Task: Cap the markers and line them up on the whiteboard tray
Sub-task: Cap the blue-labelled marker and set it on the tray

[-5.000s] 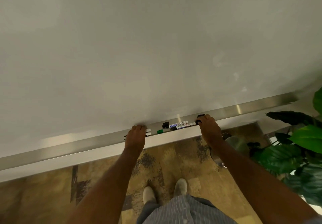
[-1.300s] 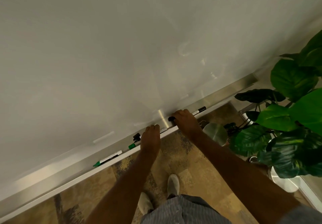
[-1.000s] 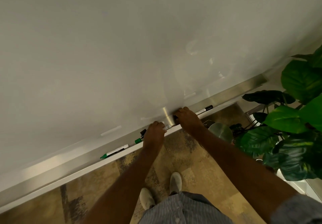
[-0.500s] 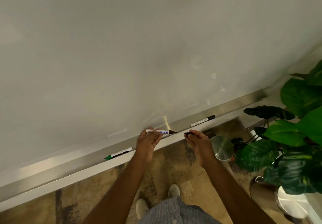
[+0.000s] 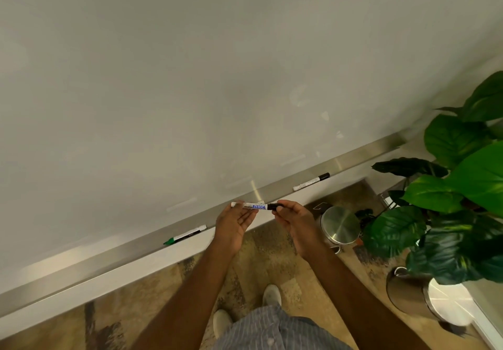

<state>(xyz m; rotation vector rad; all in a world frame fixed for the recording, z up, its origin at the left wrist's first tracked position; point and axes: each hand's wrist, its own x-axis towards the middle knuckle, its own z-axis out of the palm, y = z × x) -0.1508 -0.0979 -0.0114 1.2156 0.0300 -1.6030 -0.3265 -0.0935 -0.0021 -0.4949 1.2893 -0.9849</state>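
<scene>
My left hand (image 5: pixel 234 223) holds a white marker with a blue label (image 5: pixel 253 206) level, just in front of the metal whiteboard tray (image 5: pixel 117 254). My right hand (image 5: pixel 295 220) pinches a black cap (image 5: pixel 273 207) that sits on the marker's right end. A green-capped marker (image 5: pixel 185 235) lies on the tray to the left of my hands. A black-capped marker (image 5: pixel 311 181) lies on the tray to the right.
The whiteboard (image 5: pixel 217 77) fills the upper view. A round metal bin (image 5: pixel 340 225) stands on the patterned floor at my right, beside a large-leaved plant (image 5: pixel 457 200) and a metal pot (image 5: pixel 413 295). My shoes (image 5: pixel 270 295) show below.
Both hands lifted off the tray with the blue-label marker and a black cap. The gap between cap and marker tip has shut; the cap now meets the marker's end.
</scene>
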